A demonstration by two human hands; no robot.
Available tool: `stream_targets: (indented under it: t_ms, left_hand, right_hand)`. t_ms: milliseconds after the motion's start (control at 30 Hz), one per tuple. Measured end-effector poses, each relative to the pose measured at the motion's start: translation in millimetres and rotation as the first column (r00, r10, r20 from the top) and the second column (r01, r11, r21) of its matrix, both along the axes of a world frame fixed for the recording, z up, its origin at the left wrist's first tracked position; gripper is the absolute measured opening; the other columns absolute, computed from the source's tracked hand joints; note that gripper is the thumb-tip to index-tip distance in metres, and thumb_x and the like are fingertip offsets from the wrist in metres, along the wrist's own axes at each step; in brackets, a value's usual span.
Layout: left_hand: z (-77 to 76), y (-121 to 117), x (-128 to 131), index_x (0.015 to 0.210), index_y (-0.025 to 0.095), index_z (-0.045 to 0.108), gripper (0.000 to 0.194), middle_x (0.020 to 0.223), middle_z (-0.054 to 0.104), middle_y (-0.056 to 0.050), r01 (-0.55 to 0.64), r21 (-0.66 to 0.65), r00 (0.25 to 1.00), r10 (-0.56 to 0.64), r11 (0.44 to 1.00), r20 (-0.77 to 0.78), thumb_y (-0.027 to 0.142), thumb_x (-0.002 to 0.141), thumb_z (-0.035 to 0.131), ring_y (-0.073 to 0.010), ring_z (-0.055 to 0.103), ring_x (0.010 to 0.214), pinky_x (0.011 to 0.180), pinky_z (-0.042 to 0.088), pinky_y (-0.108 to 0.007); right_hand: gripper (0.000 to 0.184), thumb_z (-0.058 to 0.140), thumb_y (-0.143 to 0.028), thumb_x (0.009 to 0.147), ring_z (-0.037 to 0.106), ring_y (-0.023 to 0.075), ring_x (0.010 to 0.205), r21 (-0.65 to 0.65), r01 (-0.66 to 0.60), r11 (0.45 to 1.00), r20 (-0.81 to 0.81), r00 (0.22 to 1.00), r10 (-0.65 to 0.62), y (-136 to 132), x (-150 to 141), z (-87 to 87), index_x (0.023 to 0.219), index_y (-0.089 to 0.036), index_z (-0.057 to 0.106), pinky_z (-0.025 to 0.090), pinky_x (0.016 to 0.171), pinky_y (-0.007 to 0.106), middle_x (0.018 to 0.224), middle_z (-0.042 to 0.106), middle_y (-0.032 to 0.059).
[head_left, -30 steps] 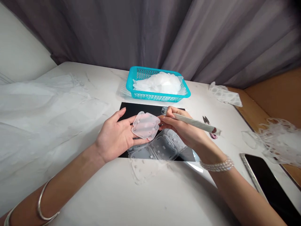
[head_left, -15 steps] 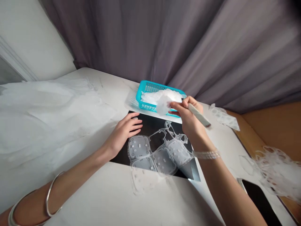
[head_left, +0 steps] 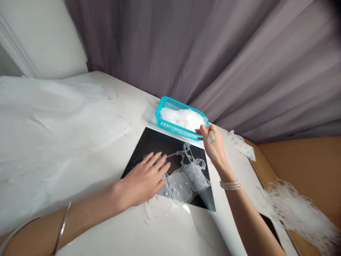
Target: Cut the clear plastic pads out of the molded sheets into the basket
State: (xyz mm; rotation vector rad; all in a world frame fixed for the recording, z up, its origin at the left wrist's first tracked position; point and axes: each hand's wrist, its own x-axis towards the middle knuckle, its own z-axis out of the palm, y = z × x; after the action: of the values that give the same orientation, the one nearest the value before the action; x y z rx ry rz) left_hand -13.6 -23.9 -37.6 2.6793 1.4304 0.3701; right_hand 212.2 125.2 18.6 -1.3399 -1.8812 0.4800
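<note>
My left hand [head_left: 147, 177] lies with fingers stretched out over a translucent moulded plastic sheet [head_left: 180, 186], covering part of it. The sheet has rounded square panels and cut-out loops, and rests on a glossy black board [head_left: 154, 139], partly over its front edge. My right hand [head_left: 213, 144] is closed around a slim tool with a pale handle [head_left: 211, 137]; its working end is hidden. That hand is at the near right corner of a turquoise basket [head_left: 173, 127], which holds a heap of white translucent pieces [head_left: 186, 119].
A large pile of clear plastic sheets [head_left: 53, 142] covers the table's left side. Lacy plastic offcuts [head_left: 298, 213] lie at the right, near a dark phone-like object [head_left: 270, 227]. A small perforated plastic piece [head_left: 242, 145] sits beyond my right wrist. Grey curtains [head_left: 160, 46] hang behind.
A round translucent piece in my right fingers is no longer visible there; that hand is now by the basket's corner. My left hand has moved from the board's upper left onto the plastic sheet.
</note>
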Motion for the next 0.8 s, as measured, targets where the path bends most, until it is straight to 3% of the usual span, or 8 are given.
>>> stream_targets:
  t_ms: [100,167,333,500,633,800]
  left_hand:
    - [-8.2,1.6,-0.4,0.147,0.015,0.046,0.053,0.155,0.041,-0.015,-0.08,0.025,0.996,0.081,0.996,-0.027,0.039,0.101,0.042,-0.0385,0.033,0.144,0.116,0.03,-0.056]
    - [-10.9,2.6,-0.8,0.148,0.013,0.046,0.055,0.156,0.04,-0.017,-0.139,0.034,0.989,0.14,0.99,-0.04,0.04,0.099,0.044,-0.0407,0.033,0.144,0.115,0.028,-0.058]
    - [-9.6,4.4,-3.4,0.147,0.01,0.046,0.059,0.156,0.037,-0.021,-0.208,0.034,0.976,0.21,0.978,-0.062,0.04,0.096,0.045,-0.0418,0.029,0.145,0.116,0.022,-0.061]
    - [-5.5,13.2,-5.4,0.147,0.01,0.047,0.058,0.155,0.039,-0.021,-0.199,-0.002,0.98,0.199,0.98,-0.016,0.036,0.095,0.046,-0.0427,0.033,0.143,0.113,0.028,-0.061]
    - [-3.1,19.7,-0.8,0.149,0.011,0.042,0.054,0.157,0.033,-0.022,-0.183,0.062,0.979,0.176,0.981,0.104,0.029,0.099,0.042,-0.0422,0.03,0.145,0.114,0.027,-0.061]
    - [-14.9,-5.6,20.0,0.145,0.0,0.045,0.055,0.153,0.038,-0.028,-0.118,0.082,0.98,0.103,0.99,0.172,0.03,0.098,0.045,-0.0407,0.032,0.144,0.117,0.03,-0.055]
  right_hand:
    - [0.033,0.055,-0.048,0.086,0.061,0.0209,0.067,-0.104,0.151,0.983,0.18,0.975,-0.131,-30.9,49.3,-16.4,0.077,-0.026,0.033,0.045,0.064,0.035,0.072,0.064,0.0024]
    - [0.035,0.06,-0.044,0.082,0.062,0.0214,0.067,-0.172,0.199,0.965,0.26,0.954,-0.151,-47.6,69.4,-27.3,0.076,-0.026,0.031,0.043,0.066,0.034,0.075,0.069,0.0032]
    - [0.032,0.063,-0.033,0.078,0.064,0.0214,0.073,-0.204,0.12,0.972,0.274,0.96,-0.061,-68.9,74.3,-42.6,0.076,-0.026,0.032,0.042,0.069,0.032,0.083,0.072,0.0031]
    - [0.019,0.053,-0.026,0.08,0.057,0.0182,0.064,-0.029,0.146,0.989,0.327,0.936,-0.129,-59.6,69.0,-33.7,0.076,-0.026,0.034,0.04,0.065,0.03,0.075,0.066,0.002]
    - [0.01,0.047,-0.026,0.081,0.052,0.0184,0.06,0.086,0.228,0.97,0.389,0.888,-0.243,-40.5,88.1,-30.1,0.077,-0.025,0.039,0.038,0.061,0.03,0.068,0.059,0.0015]
    - [0.009,0.053,-0.03,0.082,0.051,0.021,0.06,0.103,0.316,0.943,0.464,0.823,-0.326,-30.7,107.3,-24.3,0.085,-0.024,0.047,0.037,0.059,0.032,0.072,0.058,0.004]
